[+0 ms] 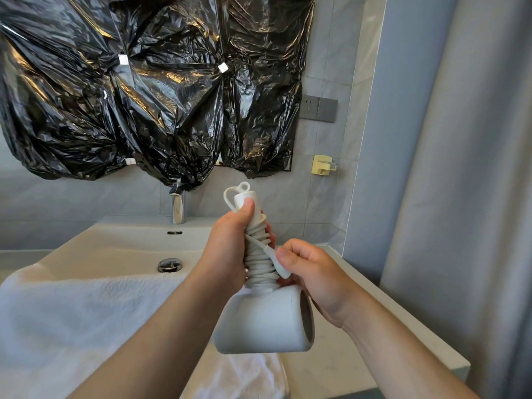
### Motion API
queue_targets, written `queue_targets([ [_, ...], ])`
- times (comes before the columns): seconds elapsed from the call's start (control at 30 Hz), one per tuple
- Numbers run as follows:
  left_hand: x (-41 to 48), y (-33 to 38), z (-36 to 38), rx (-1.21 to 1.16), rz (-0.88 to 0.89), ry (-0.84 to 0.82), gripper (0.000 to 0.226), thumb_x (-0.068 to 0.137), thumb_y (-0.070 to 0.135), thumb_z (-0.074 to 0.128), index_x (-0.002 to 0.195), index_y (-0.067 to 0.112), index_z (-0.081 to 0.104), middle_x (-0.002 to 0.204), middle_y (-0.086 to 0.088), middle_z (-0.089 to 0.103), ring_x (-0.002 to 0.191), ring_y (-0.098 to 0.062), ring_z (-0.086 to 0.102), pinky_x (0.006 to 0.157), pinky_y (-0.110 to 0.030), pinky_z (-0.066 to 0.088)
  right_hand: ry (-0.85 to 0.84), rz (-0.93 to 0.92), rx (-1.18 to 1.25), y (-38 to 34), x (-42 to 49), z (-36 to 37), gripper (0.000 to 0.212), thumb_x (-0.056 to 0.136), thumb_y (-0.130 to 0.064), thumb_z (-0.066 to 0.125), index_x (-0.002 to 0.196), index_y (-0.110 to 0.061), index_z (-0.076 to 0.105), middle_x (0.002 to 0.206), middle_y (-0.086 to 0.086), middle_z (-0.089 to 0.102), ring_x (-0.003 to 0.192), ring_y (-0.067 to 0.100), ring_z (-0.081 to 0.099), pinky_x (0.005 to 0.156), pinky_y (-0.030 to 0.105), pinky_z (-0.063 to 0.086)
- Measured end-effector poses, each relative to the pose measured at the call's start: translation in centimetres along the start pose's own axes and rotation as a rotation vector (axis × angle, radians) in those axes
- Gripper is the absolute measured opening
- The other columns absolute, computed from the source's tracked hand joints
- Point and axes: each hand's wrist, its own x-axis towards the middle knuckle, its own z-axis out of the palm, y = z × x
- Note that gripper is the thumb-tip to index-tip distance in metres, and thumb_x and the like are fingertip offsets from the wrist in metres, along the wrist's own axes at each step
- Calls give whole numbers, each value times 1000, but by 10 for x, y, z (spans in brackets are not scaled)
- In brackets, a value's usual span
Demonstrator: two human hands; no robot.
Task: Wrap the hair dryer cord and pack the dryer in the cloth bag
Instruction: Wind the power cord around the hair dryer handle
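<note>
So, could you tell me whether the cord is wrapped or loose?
Wrapped: the cord coils around the dryer handle; only its plug end is free, pinched by the right hand.

We're in a bathroom, no doubt about it. A white basin [115, 226] fills the lower left of the frame, with a chrome faucet [178, 208] rising at its back edge, an overflow slot [174, 232] just under it and a chrome drain stopper [169, 264] in the bowl. A fluffy white towel [72, 318] drapes over the near rim. Grey tiles [325, 38] cover the wall behind, carrying a grey socket plate [318, 108] and a small yellow holder [324, 165] right of centre. Black plastic sheeting [144, 96] is taped up above the basin, and a pale curtain [475, 197] hangs down the right side.
</note>
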Motion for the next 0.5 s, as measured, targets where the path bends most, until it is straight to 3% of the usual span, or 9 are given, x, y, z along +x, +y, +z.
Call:
queue_targets([
  [0.13, -6, 7, 7, -96, -4, -20, 33, 97, 38, 48, 84, 9, 58, 68, -9, 56, 59, -22, 56, 63, -33, 49, -11, 60, 89, 1, 0, -1, 29, 72, -38, 72, 67, -15, 55, 67, 7, 56, 62, 20, 52, 58, 30, 40],
  [0.23, -10, 6, 8, -129, -53, -31, 34, 96, 38, 48, 85, 9, 60, 68, -8, 58, 59, -22, 57, 66, -34, 49, -133, 136, 187, 3, 1, -4, 61, 67, -40, 76, 103, 6, 59, 88, 14, 64, 77, 24, 62, 69, 32, 50],
  [0.27, -11, 6, 7, -140, -69, -33, 34, 96, 38, 48, 84, 9, 61, 68, -8, 58, 59, -22, 57, 66, -34, 48, -181, 157, 201, 3, 1, -2, 66, 67, -42, 77, 111, 6, 61, 96, 15, 66, 85, 26, 63, 77, 34, 51],
  [0.37, -12, 5, 6, -155, -87, -36, 34, 96, 38, 48, 83, 9, 60, 68, -8, 58, 59, -22, 57, 67, -34, 46, -240, 205, 226, 7, -2, 1, 65, 62, -48, 78, 111, -7, 70, 111, 19, 66, 102, 31, 61, 94, 38, 45],
  [0.5, -13, 4, 7, -161, -104, -17, 36, 95, 38, 50, 79, 8, 60, 67, -7, 58, 59, -22, 56, 66, -35, 46, -256, 221, 212, 8, -1, 1, 74, 64, -47, 75, 116, 4, 63, 108, 27, 63, 98, 35, 60, 93, 42, 46],
])
